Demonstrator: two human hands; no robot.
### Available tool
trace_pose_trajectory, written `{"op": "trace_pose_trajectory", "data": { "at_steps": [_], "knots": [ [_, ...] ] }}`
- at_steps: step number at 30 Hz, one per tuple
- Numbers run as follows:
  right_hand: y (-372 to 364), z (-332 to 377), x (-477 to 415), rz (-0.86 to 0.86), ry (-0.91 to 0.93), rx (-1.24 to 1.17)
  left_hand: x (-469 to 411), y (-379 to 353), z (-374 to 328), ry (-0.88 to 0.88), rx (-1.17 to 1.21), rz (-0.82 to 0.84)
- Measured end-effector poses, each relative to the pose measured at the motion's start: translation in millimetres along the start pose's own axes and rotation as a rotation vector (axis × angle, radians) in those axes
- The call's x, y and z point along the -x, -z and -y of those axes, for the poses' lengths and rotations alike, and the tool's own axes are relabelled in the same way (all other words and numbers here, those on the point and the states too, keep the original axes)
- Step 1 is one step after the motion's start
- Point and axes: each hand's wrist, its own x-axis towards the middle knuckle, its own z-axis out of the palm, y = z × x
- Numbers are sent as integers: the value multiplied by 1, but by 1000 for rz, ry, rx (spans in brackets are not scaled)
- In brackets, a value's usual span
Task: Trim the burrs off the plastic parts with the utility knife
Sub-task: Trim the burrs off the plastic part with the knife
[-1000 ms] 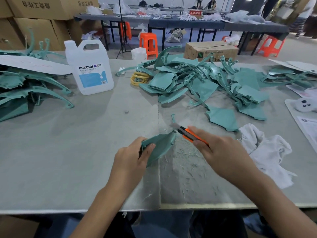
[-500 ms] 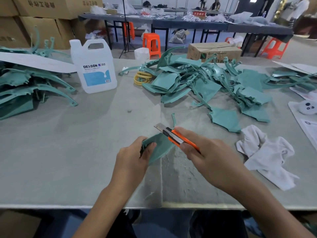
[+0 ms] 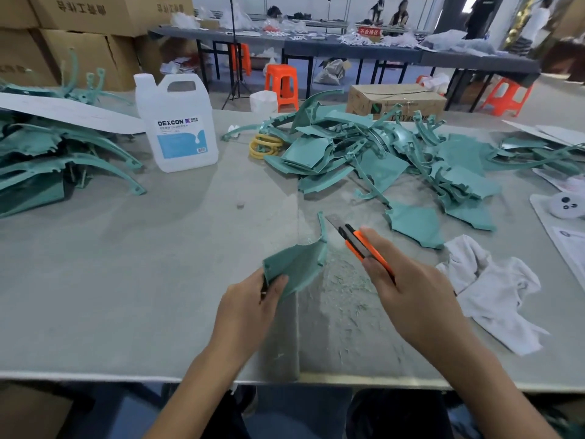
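My left hand (image 3: 253,307) grips the near corner of a teal plastic part (image 3: 299,264), thumb on top, holding it tilted above the grey table (image 3: 126,280). A thin prong of the part sticks up at its far right corner. My right hand (image 3: 411,293) holds an orange utility knife (image 3: 361,243) with its blade extended, pointing up and left. The blade tip sits just right of the part's prong, apart from it. Fine teal shavings (image 3: 345,280) lie on the table under the hands.
A heap of teal parts (image 3: 380,160) fills the far middle and right, another teal pile (image 3: 47,153) at the left. A white DEXCON jug (image 3: 177,125) stands behind, yellow rings (image 3: 264,145) beside it. A white rag (image 3: 493,289) lies at right.
The knife has come off the part's top edge and moved to the right. The teal part now shows more of its face and its prong stands free.
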Motion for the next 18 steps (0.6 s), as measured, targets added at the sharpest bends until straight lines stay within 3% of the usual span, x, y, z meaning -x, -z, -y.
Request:
{"op": "trace_pose_trajectory", "data": {
  "at_steps": [5,13,18],
  "knots": [
    [-27,49,38,29,76,-125,5,-16,13,46,16,-66],
    [-45,67,35,178,78,-6,7,-18,12,36,16,-92],
    [-43,64,31,80,66,35,7,-17,10,10,-1,-95]
  ]
}}
